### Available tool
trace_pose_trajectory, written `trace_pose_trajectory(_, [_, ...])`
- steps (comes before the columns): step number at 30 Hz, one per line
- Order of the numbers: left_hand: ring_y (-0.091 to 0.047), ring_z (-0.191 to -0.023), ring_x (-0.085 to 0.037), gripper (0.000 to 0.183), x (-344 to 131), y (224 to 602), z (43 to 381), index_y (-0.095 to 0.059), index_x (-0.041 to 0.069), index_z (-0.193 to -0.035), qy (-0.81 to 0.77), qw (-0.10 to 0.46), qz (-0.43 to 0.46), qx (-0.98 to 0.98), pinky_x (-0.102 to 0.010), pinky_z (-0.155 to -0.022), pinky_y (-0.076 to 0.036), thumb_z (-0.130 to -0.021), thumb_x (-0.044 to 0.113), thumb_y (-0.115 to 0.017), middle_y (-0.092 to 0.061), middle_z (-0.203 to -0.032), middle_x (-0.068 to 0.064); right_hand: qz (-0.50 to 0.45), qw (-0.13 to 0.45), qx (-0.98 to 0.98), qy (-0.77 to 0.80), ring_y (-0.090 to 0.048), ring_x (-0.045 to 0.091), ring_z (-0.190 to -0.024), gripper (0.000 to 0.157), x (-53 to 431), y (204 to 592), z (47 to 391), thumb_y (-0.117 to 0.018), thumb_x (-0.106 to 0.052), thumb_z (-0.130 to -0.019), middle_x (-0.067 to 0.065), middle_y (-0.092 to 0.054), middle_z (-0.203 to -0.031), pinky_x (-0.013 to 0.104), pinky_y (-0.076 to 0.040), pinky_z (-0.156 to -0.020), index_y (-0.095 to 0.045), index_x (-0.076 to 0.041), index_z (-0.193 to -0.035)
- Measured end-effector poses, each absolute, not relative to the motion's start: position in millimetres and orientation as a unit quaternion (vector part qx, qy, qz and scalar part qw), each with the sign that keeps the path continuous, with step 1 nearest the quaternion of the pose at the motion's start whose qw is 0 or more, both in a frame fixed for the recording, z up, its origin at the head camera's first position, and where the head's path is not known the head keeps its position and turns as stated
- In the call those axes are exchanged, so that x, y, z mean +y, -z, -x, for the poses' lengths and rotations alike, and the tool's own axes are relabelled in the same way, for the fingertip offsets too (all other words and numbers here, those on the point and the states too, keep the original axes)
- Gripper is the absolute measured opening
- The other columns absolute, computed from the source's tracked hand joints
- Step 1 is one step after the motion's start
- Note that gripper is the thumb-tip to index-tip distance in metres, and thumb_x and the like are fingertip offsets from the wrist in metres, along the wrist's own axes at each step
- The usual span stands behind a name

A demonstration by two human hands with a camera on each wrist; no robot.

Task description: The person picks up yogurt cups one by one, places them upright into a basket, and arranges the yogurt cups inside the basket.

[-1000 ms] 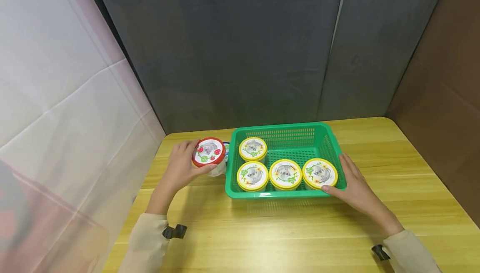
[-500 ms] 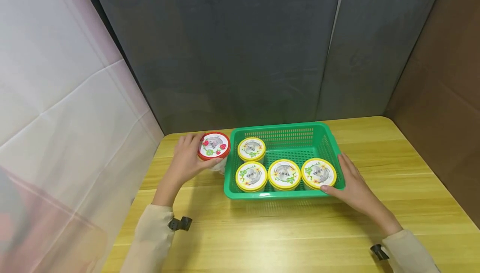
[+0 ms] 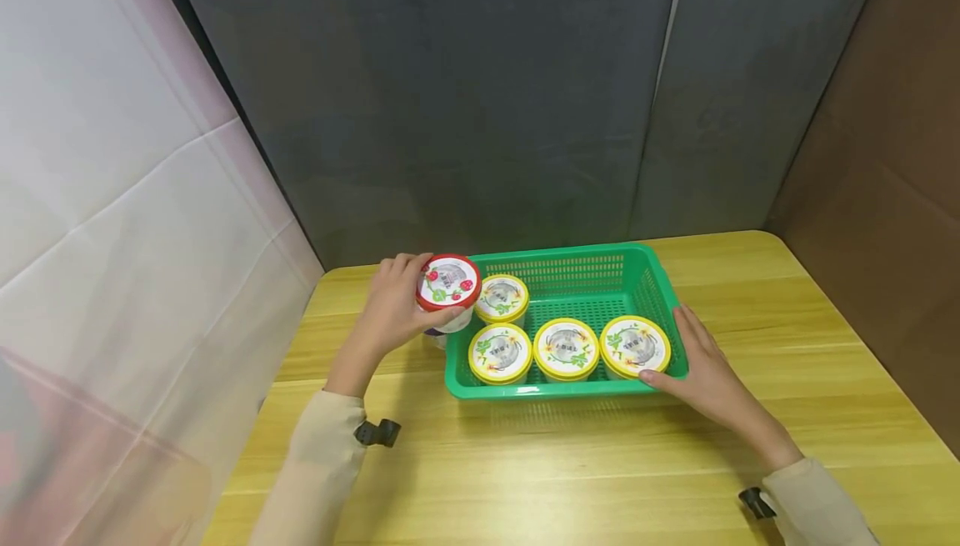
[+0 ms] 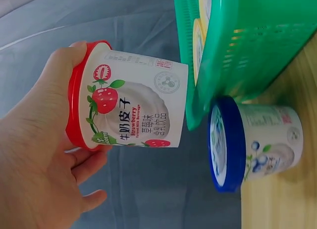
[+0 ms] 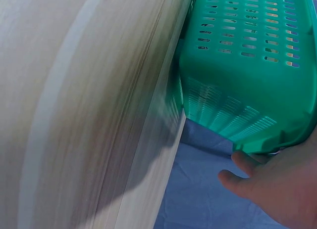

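My left hand (image 3: 392,303) grips a red-lidded strawberry milk cup (image 3: 448,281) by its lid, thumb on the near side and fingers beyond. The cup is lifted and overlaps the left rim of the green basket (image 3: 555,391) in the head view. In the left wrist view its strawberry label faces the camera. My right hand (image 3: 708,379) holds the basket's front right corner, thumb over the rim and fingers along the outer side. Inside the basket, several yellow-lidded cups (image 3: 566,349) stand along the front and left.
A blue-lidded cup (image 4: 270,142) stands on the wooden table (image 3: 540,479) against the basket's left outer side, mostly hidden in the head view. Dark panels (image 3: 487,112) rise behind the table, a white sheet (image 3: 135,154) on the left and a brown wall (image 3: 870,162) on the right.
My left hand has carried the strawberry milk cup rightward and slightly up, from beside the basket to over its left rim. My right hand has stayed at the basket's corner.
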State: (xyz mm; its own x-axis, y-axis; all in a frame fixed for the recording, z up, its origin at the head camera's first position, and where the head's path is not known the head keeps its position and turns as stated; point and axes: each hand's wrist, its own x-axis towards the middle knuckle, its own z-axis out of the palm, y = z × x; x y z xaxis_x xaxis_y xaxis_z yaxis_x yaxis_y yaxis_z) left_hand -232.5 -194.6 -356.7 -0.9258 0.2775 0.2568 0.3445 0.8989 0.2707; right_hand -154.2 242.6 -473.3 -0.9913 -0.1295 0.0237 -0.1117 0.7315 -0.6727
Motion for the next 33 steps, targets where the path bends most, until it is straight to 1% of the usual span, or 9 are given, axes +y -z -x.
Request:
trace_pose_trajectory(5, [-0.043, -0.115, -0.03, 0.092, -181.9, 356.1, 239.1, -0.045, 0.006, -0.142, 0.163, 0.109, 0.177, -0.964, -0.048, -0.094, -0.046, -0.073, 0.057, -0.078, -0.052, -0.133, -0.014, 0.066, 0.01, 0.929, 0.363, -0.01, 0.055, -0.149, 0.121, 242.1, 473.7, 154.7, -0.073, -0.059, -0.081, 0.017, 0.007, -0.168, 0.081, -0.021, -0.104, 0.008, -0.013, -0.16])
trace_pose_trajectory(10, [-0.043, -0.116, -0.03, 0.093, -168.9, 357.0, 245.3, -0.045, 0.006, -0.142, 0.166, 0.114, 0.19, -0.961, -0.048, -0.095, -0.046, -0.072, 0.057, -0.078, -0.053, -0.133, -0.014, 0.065, 0.012, 0.929, 0.364, -0.01, 0.055, -0.149, 0.122, 241.9, 473.5, 155.0, -0.073, -0.059, -0.081, 0.015, 0.008, -0.168, 0.081, -0.023, -0.104, 0.008, -0.014, -0.16])
trace_pose_trajectory(20, [-0.044, -0.112, -0.027, 0.094, -145.3, 362.1, 255.4, -0.046, 0.007, -0.142, 0.166, 0.118, 0.217, -0.955, -0.047, -0.097, -0.043, -0.071, 0.061, -0.077, -0.054, -0.13, -0.011, 0.061, 0.01, 0.929, 0.364, -0.011, 0.055, -0.149, 0.122, 241.3, 473.4, 155.3, -0.074, -0.059, -0.081, 0.018, 0.006, -0.168, 0.08, -0.022, -0.104, 0.007, -0.013, -0.16])
trace_pose_trajectory(23, [-0.044, -0.113, -0.026, 0.093, -138.7, 362.4, 258.5, -0.046, 0.007, -0.142, 0.17, 0.116, 0.221, -0.953, -0.046, -0.097, -0.043, -0.071, 0.059, -0.078, -0.054, -0.13, -0.009, 0.06, 0.01, 0.929, 0.364, -0.011, 0.055, -0.149, 0.122, 241.4, 473.7, 155.3, -0.074, -0.059, -0.08, 0.018, 0.006, -0.168, 0.08, -0.023, -0.104, 0.007, -0.013, -0.16])
trace_pose_trajectory(33, [-0.043, -0.113, -0.025, 0.092, -116.1, 361.1, 265.8, -0.046, 0.01, -0.142, 0.175, 0.098, 0.236, -0.951, -0.048, -0.105, -0.038, -0.071, 0.058, -0.077, -0.054, -0.128, -0.008, 0.057, 0.01, 0.93, 0.362, -0.012, 0.055, -0.148, 0.123, 241.1, 474.2, 155.5, -0.074, -0.059, -0.08, 0.02, 0.004, -0.167, 0.08, -0.023, -0.105, 0.006, -0.012, -0.16])
